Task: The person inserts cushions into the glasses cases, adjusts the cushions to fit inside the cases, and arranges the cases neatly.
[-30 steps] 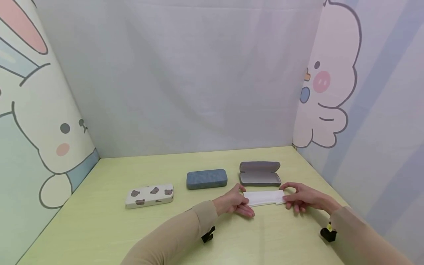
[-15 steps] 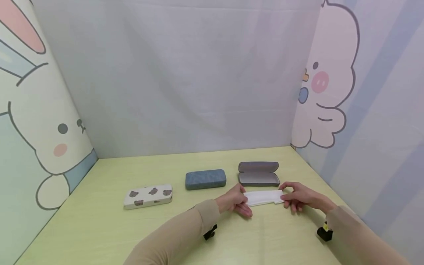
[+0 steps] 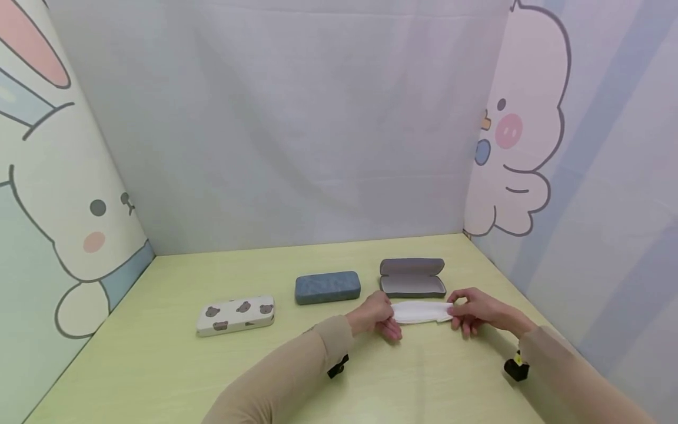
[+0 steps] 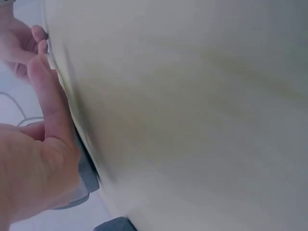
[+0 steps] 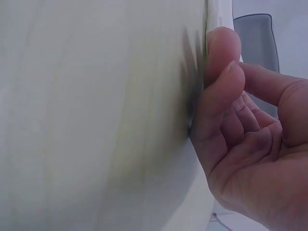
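Note:
A folded white cloth (image 3: 421, 312) stretches as a narrow strip between the two hands in the head view, just in front of an open grey glasses case (image 3: 413, 286). Its left end is pinched by my left hand (image 3: 377, 314), whose lower fingers extend near the table. My right hand (image 3: 479, 312) grips the right end between thumb and fingers. In the right wrist view, the right hand (image 5: 250, 130) has curled fingers, with only a sliver of the cloth (image 5: 219, 14) showing. The left wrist view mostly shows the left hand (image 4: 38, 159) from the side.
A closed blue glasses case (image 3: 327, 288) lies left of the open one. Farther left is a closed white case (image 3: 236, 315) with a bear pattern. The yellow-green table (image 3: 159, 365) is bounded by a grey back curtain (image 3: 286, 129) and printed side curtains.
Both hands have shifted slightly away from the body, bringing the cloth closer to the open case. The cloth's front edge now looks curved. The view has shifted slightly.

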Tool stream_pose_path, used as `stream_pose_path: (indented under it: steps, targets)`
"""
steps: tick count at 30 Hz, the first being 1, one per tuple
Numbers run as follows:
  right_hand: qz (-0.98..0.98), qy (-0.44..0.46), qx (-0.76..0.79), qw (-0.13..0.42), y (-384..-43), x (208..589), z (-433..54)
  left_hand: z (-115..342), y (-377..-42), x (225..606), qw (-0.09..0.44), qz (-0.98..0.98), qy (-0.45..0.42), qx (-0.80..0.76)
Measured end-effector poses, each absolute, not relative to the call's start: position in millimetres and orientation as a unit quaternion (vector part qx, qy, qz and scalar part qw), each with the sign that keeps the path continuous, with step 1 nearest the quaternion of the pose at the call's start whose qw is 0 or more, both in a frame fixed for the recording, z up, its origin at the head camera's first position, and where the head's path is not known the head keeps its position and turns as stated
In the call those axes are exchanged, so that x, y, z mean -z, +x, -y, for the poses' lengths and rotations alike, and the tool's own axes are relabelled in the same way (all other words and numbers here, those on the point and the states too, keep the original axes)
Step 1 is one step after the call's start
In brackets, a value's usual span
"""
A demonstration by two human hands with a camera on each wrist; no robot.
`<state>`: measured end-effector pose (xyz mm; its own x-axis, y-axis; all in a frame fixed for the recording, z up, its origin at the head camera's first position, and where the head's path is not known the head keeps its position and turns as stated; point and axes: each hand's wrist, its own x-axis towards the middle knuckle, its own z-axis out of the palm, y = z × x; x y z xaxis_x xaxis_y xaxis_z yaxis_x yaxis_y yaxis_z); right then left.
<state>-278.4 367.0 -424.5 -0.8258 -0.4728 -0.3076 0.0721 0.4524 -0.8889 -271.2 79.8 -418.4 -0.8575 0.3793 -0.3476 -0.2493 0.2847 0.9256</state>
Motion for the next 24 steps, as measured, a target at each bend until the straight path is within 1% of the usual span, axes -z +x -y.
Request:
stream_pose_path:
  steps: [6, 13, 19, 24]
  targets:
    - [-0.817, -0.11, 0.512, 0.242, -292, 414, -371, -77, -288, 407, 0.264, -0.74, 0.07, -0.615]
    - [-0.813, -0.102, 0.526, 0.23, -315, 404, -372, -75, -308, 394, 0.257, -0.729, 0.048, -0.632]
    - [-0.804, -0.083, 0.542, 0.23, -331, 410, -366, -77, -322, 395, 0.239, -0.729, 0.017, -0.642]
    - [-0.807, -0.068, 0.541, 0.226, -340, 418, -364, -80, -326, 397, 0.231, -0.727, 0.012, -0.646]
